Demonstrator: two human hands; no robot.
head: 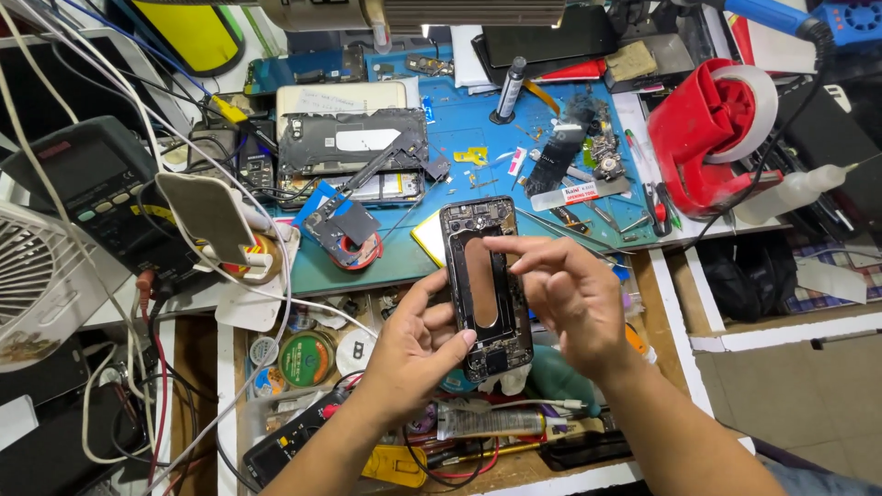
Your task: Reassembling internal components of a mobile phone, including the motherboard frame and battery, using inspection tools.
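At the centre of the frame we hold one opened phone frame (484,289) upright above the bench, between both hands. Our left hand (418,344) grips its lower left edge, thumb pressed on the rim; our right hand (570,294) curls round the right side, a fingertip (491,244) pressing the inner cavity near the top. To do this well, we judge it best to support the frame by its edges and press gently, sparing the exposed boards. On the blue mat (459,138) behind, we count one red tape dispenser (712,133) at upper right, one small black bottle (507,92), and one multimeter (96,197) at left.
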